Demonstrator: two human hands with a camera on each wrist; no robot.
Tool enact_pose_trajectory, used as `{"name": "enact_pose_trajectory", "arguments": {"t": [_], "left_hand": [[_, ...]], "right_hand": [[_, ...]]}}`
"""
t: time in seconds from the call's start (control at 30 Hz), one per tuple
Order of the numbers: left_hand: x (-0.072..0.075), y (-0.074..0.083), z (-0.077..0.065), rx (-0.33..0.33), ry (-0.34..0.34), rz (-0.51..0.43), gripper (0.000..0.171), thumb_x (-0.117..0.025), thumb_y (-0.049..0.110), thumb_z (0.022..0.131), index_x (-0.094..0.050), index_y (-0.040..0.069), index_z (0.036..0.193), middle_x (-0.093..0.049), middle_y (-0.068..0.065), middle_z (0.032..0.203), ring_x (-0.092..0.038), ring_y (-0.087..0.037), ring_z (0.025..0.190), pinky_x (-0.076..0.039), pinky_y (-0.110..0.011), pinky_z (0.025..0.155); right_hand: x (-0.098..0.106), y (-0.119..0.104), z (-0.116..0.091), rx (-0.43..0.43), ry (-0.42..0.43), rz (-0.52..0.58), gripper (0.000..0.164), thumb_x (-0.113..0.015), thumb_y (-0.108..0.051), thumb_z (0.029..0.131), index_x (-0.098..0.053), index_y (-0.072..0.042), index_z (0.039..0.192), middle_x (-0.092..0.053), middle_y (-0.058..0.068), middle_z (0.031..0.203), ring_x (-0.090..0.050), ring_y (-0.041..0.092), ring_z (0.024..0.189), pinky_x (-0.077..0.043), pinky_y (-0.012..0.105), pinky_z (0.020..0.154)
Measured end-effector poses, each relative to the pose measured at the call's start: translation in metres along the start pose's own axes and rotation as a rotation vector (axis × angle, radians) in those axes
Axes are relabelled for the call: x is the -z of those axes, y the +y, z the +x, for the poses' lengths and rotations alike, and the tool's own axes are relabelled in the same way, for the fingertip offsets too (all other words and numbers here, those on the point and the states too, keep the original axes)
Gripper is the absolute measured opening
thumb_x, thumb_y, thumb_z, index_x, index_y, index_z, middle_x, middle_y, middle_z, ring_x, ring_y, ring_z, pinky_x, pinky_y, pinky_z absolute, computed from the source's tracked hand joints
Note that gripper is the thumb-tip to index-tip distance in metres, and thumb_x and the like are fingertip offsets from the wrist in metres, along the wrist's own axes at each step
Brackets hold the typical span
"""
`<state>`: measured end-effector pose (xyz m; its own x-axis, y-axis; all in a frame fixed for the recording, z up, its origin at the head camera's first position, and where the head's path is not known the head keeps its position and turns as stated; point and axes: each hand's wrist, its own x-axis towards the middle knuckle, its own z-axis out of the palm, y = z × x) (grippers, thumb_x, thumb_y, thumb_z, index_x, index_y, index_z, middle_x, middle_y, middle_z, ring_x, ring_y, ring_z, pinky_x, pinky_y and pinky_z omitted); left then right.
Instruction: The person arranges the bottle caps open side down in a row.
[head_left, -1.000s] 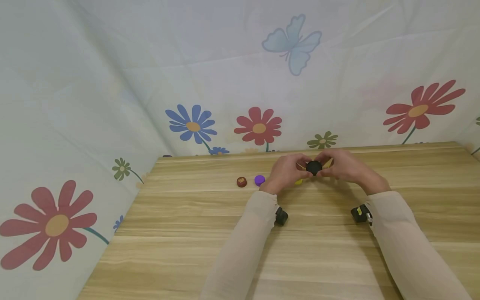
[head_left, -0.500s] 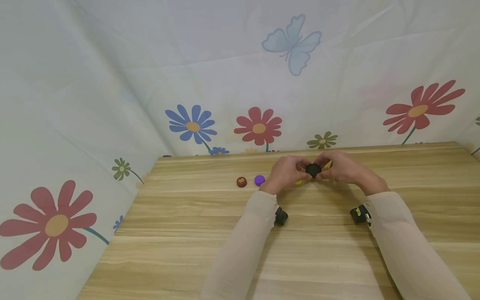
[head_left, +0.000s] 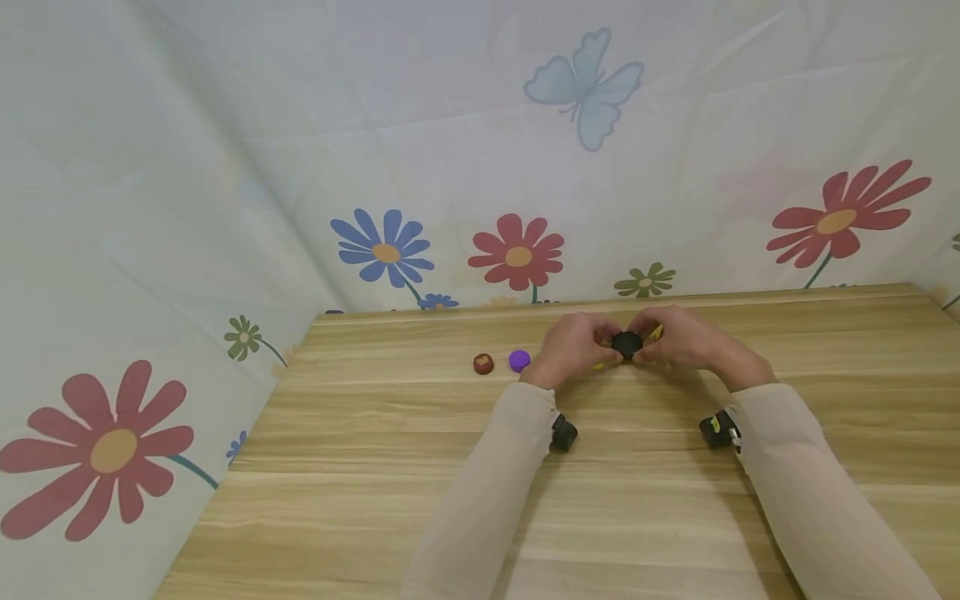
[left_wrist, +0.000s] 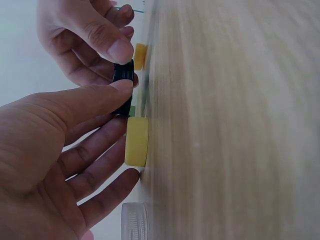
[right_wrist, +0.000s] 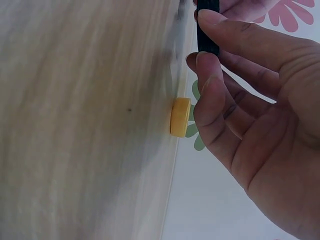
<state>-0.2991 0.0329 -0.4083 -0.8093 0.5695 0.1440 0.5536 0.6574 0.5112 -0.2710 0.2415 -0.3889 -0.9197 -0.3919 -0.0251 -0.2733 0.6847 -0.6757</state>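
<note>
Between both hands is a round black cap (head_left: 627, 344) with a ridged side, close over the wooden table. My left hand (head_left: 573, 343) pinches it from the left with thumb and fingers. From the opposite side, thumb and fingertips of my right hand (head_left: 681, 337) pinch its edge. In the left wrist view a pale yellow cap (left_wrist: 136, 141) stands on the table right by the left fingers, and a clear ridged cap (left_wrist: 134, 222) is beyond them. An orange-yellow cap (right_wrist: 180, 117) shows beside the right fingers in the right wrist view.
Left of the hands, a purple cap (head_left: 519, 361) and a brown cap (head_left: 483, 364) with a light mark lie on the table (head_left: 360, 467). Behind the table's far edge hangs a white cloth (head_left: 450, 150) printed with flowers and a butterfly.
Both hands have lowered slightly toward the table with the black cap between them, shifting it a little nearer to me. The purple and brown caps have stayed put.
</note>
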Motion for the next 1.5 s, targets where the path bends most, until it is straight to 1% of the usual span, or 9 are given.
{"name": "enact_pose_trajectory", "arguments": {"t": [0.2, 0.3, 0.43, 0.53, 0.8, 1.07, 1.5], "left_hand": [[-0.0007, 0.0010, 0.0000, 0.012, -0.018, 0.000, 0.028, -0.087, 0.019, 0.092, -0.082, 0.013, 0.119, -0.079, 0.003, 0.104, -0.065, -0.007, 0.095, -0.047, -0.020, 0.086], [-0.0010, 0.0010, 0.0002, 0.019, -0.025, 0.000, 0.028, -0.087, 0.019, 0.092, -0.082, 0.013, 0.119, -0.079, 0.004, 0.103, -0.066, -0.007, 0.095, -0.047, -0.020, 0.087], [-0.0017, 0.0004, 0.0006, 0.018, -0.021, 0.010, 0.029, -0.087, 0.019, 0.092, -0.081, 0.013, 0.120, -0.079, 0.004, 0.104, -0.067, -0.006, 0.096, -0.047, -0.019, 0.087], [-0.0023, -0.0001, 0.0007, 0.011, -0.017, 0.025, 0.031, -0.087, 0.019, 0.092, -0.081, 0.013, 0.121, -0.080, 0.003, 0.105, -0.068, -0.006, 0.098, -0.047, -0.019, 0.087], [-0.0010, 0.0029, -0.0004, 0.011, -0.023, 0.060, 0.033, -0.086, 0.022, 0.092, -0.080, 0.013, 0.123, -0.079, 0.002, 0.109, -0.068, -0.008, 0.101, -0.047, -0.020, 0.088], [-0.0007, 0.0041, -0.0014, 0.020, -0.023, 0.042, 0.031, -0.086, 0.023, 0.093, -0.080, 0.013, 0.122, -0.079, 0.003, 0.107, -0.067, -0.008, 0.099, -0.048, -0.021, 0.087], [-0.0007, 0.0041, -0.0008, 0.030, -0.035, 0.057, 0.032, -0.085, 0.023, 0.093, -0.080, 0.014, 0.123, -0.079, 0.003, 0.109, -0.068, -0.009, 0.102, -0.048, -0.022, 0.088]], "right_hand": [[-0.0004, 0.0001, -0.0003, -0.009, -0.018, 0.009, 0.036, -0.083, -0.005, 0.090, -0.068, 0.005, 0.121, -0.070, 0.021, 0.114, -0.064, 0.027, 0.089, -0.056, 0.037, 0.066], [-0.0009, 0.0009, 0.0001, 0.008, -0.006, -0.020, 0.035, -0.085, -0.005, 0.089, -0.069, 0.005, 0.118, -0.071, 0.017, 0.110, -0.065, 0.030, 0.094, -0.055, 0.040, 0.072], [-0.0016, 0.0025, 0.0009, 0.043, 0.015, -0.058, 0.034, -0.087, -0.006, 0.086, -0.071, 0.004, 0.115, -0.073, 0.013, 0.106, -0.066, 0.034, 0.102, -0.052, 0.050, 0.088], [-0.0019, 0.0035, 0.0011, 0.056, 0.020, -0.065, 0.034, -0.088, -0.005, 0.085, -0.072, 0.004, 0.114, -0.074, 0.012, 0.104, -0.067, 0.035, 0.102, -0.050, 0.057, 0.093], [-0.0030, 0.0030, 0.0006, 0.061, 0.023, -0.071, 0.036, -0.088, -0.003, 0.084, -0.071, 0.007, 0.114, -0.073, 0.014, 0.101, -0.067, 0.035, 0.100, -0.051, 0.058, 0.093], [-0.0035, 0.0036, 0.0008, 0.058, 0.015, -0.053, 0.036, -0.087, -0.002, 0.085, -0.070, 0.008, 0.115, -0.072, 0.015, 0.102, -0.066, 0.035, 0.100, -0.051, 0.057, 0.093], [-0.0035, 0.0032, 0.0008, 0.053, 0.011, -0.053, 0.036, -0.087, -0.002, 0.084, -0.070, 0.007, 0.114, -0.071, 0.014, 0.100, -0.066, 0.034, 0.100, -0.050, 0.055, 0.092]]}}
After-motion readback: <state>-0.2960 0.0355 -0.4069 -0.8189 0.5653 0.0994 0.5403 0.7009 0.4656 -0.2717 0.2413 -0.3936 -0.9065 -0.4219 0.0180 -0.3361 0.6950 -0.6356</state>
